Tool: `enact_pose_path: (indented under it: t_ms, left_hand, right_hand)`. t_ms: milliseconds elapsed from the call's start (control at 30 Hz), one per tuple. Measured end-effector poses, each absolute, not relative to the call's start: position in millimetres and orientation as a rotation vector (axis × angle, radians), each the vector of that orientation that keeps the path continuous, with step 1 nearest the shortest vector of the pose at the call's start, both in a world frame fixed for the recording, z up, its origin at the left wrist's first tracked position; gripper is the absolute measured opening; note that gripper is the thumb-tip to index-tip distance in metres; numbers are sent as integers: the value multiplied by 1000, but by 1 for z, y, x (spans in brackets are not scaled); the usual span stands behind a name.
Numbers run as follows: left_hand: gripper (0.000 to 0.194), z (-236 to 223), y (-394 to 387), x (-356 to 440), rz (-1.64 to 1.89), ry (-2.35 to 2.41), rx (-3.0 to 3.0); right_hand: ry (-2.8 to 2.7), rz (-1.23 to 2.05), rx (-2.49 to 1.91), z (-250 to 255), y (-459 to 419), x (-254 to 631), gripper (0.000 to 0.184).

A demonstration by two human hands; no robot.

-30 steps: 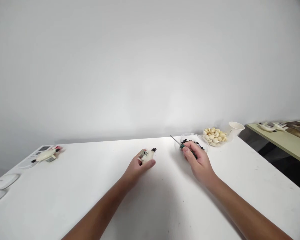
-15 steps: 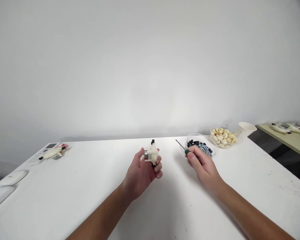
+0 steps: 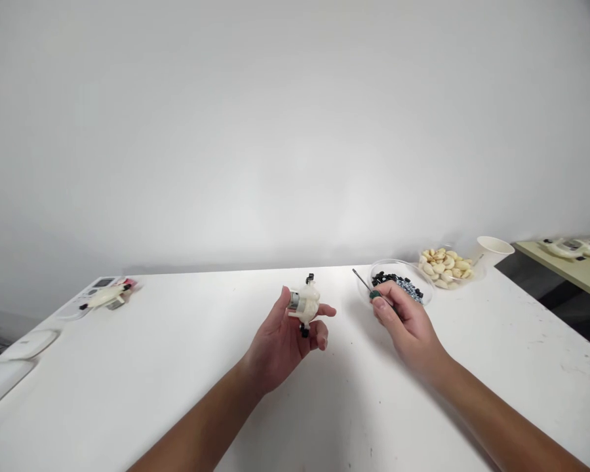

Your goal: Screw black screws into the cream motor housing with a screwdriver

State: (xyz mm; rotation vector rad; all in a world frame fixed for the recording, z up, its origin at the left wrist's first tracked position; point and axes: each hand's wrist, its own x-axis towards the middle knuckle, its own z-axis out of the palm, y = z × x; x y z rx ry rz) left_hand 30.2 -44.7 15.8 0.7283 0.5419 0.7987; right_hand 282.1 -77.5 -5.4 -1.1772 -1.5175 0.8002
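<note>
At about 1 o'clock, a clear plastic bowl (image 3: 398, 263) holds a heap of small black parts and silvery screws (image 3: 398, 283). Just to its right, a second clear bowl (image 3: 479, 274) is filled with pale, clove-shaped pieces (image 3: 445, 265), and a white paper cup (image 3: 494, 249) stands just beyond that, near the counter's far edge.

The white counter (image 3: 177, 373) has a wide bare stretch in front of and between the hands. Its far edge meets the wall, and its right edge drops away at about 2 o'clock to a dark gap. Past the gap stands an olive-topped table (image 3: 565, 262) carrying white assemblies (image 3: 565, 248). At about 10 o'clock, another white assembly (image 3: 105, 297) lies on a flat white device (image 3: 73, 308).

The left hand (image 3: 280, 344) lies palm up near the middle of the counter, raised off it, in a loose grip on a white plastic assembly (image 3: 307, 305). That assembly has a small silver motor (image 3: 294, 301) and black fittings at both ends. The right hand (image 3: 410, 328) has a narrow pinch on a green-handled small screwdriver (image 3: 375, 295), its thin shaft angled toward 11 o'clock, close beside the first bowl.
</note>
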Motion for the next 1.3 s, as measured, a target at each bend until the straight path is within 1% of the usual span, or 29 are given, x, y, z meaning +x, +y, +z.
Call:
enact_pose_path:
  t_ms: [67, 300, 500, 600, 667, 800, 900, 1033, 1167, 1233, 1300]
  left_hand:
    - [60, 17, -45, 31, 803, 528, 717]
    - [54, 17, -43, 32, 817, 516, 592]
    - [64, 15, -42, 31, 773, 568, 586]
    - [64, 8, -44, 29, 775, 549, 665]
    - [61, 1, -46, 27, 762, 507, 707]
    - [46, -3, -47, 26, 775, 432, 727]
    - [57, 6, -48, 27, 766, 390, 695]
    - [68, 20, -49, 34, 628, 399, 555]
    - [57, 23, -52, 40, 649, 494, 578]
    - [55, 20, -54, 41, 690, 515, 597]
    - [47, 17, -54, 41, 732, 518, 585]
  right_hand:
    - [-1521, 804, -1181, -6, -78, 282, 31]
    - [-1519, 823, -1198, -4, -78, 281, 29]
    - [-1552, 799, -1202, -1, -79, 280, 28]
    - [-1568, 804, -1206, -1, -80, 279, 28]
    - [-1574, 813, -1200, 0, -81, 279, 29]
    - [-1584, 855, -1195, 2, -81, 278, 28]
    - [-1615, 817, -1214, 5, -81, 276, 25]
    - [-1639, 793, -1225, 10, -83, 274, 19]
    - [-1619, 842, -1235, 14, -85, 272, 17]
    - [-1640, 840, -1234, 15, -86, 272, 17]
    - [-1677, 817, -1226, 16, -87, 272, 17]
